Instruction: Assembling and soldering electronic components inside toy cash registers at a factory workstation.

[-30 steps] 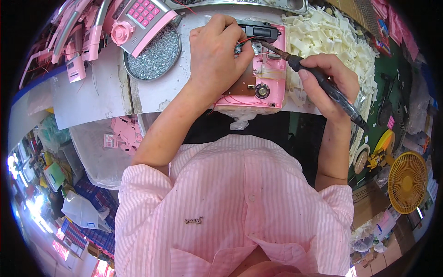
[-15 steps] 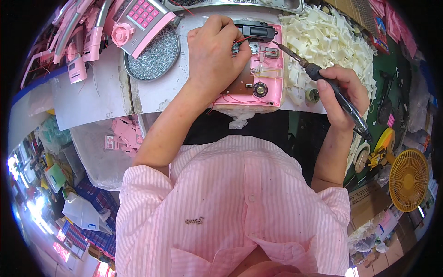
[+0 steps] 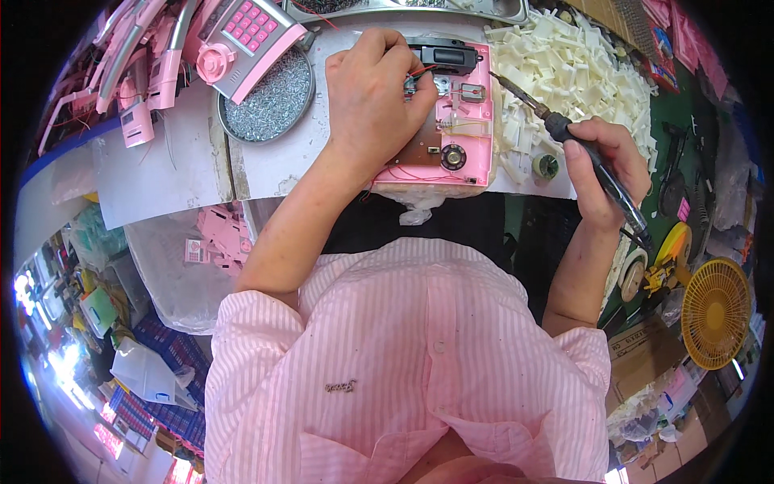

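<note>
A pink plastic housing (image 3: 481, 173) lies on the table before me, its inside facing up. In it are a brown circuit board (image 3: 415, 152), a small round speaker (image 3: 453, 157), a black battery-box-like part (image 3: 448, 56) and thin red wires. My left hand (image 3: 375, 97) is over the housing's left side, thumb and forefinger pinched on a red wire (image 3: 422, 71) near the black part. In my right hand (image 3: 606, 165) is a soldering iron (image 3: 597, 161), gripped by its dark handle. Its tip points up-left, just off the housing's right edge.
Left of the housing stands a round tray of small screws (image 3: 266, 101), with pink keypad casings (image 3: 250, 32) behind it. White plastic pieces (image 3: 572, 73) are heaped on the right. A small solder-like reel (image 3: 546, 166) sits below the heap. A metal tray (image 3: 411, 11) lines the back.
The soldering iron in my right hand has drawn back slightly to the right, its tip leaving the edge of the black part. My left hand has stayed nearly still.
</note>
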The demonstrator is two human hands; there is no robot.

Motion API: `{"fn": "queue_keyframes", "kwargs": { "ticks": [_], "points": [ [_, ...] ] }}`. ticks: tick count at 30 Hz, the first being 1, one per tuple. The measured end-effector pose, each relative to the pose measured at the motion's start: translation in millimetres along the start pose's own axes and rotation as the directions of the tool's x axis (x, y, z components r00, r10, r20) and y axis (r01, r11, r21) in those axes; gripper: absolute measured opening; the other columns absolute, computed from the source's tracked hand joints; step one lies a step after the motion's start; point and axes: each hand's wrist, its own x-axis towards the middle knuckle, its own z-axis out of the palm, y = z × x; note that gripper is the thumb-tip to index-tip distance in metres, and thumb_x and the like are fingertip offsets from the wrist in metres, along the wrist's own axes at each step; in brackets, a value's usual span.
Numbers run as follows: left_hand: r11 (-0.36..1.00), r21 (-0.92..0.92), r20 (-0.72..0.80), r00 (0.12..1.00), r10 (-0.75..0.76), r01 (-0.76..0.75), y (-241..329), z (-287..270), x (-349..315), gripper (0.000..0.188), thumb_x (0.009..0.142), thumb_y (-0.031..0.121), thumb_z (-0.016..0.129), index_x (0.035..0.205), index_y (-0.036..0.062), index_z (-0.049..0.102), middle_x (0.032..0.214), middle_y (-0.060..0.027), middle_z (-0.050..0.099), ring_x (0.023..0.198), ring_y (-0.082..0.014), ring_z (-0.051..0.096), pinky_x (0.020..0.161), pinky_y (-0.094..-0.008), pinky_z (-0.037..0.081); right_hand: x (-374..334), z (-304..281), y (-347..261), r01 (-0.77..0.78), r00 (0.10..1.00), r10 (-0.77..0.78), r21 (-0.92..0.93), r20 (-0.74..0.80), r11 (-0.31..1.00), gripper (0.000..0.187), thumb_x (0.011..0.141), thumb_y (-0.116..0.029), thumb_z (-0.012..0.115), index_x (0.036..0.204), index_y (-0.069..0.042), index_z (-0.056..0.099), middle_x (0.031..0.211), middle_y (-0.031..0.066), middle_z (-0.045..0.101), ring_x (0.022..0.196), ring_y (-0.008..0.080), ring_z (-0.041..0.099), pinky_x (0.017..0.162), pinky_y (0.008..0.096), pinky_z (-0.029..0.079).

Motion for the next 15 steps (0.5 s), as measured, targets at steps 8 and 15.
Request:
{"fn": "queue_keyframes", "kwargs": {
  "ticks": [8,15],
  "points": [
    [0.999,0.034,-0.054,0.999,-0.008,0.010,12,-31,3,0.028,0.071,0.012,0.078,0.096,0.0067,0.068,0.098,-0.0061,0.063,0.085,-0.0246,0.063,0.077,-0.0413,0.047,-10,-14,3,0.049,0.996,-0.050,-0.022,-0.079,0.999,0.019,0.082,0.000,0.073,0.100,0.004,0.067,0.083,0.0047,0.067,0.066,0.0059,0.056,0.060,0.0183,0.040],
    [0.984,-0.178,0.383,0.919,0.092,-0.024,48,-19,-9,0.021,0.078,0.009,0.076,0.097,0.0082,0.066,0.082,-0.0062,0.059,0.070,-0.0245,0.064,0.061,-0.0361,0.051,-15,-13,0,0.001,0.992,-0.006,-0.038,-0.125,0.999,0.019,0.081,0.000,0.075,0.098,0.003,0.068,0.087,0.0056,0.067,0.068,0.0065,0.055,0.061,0.0195,0.040]
  ]
}}
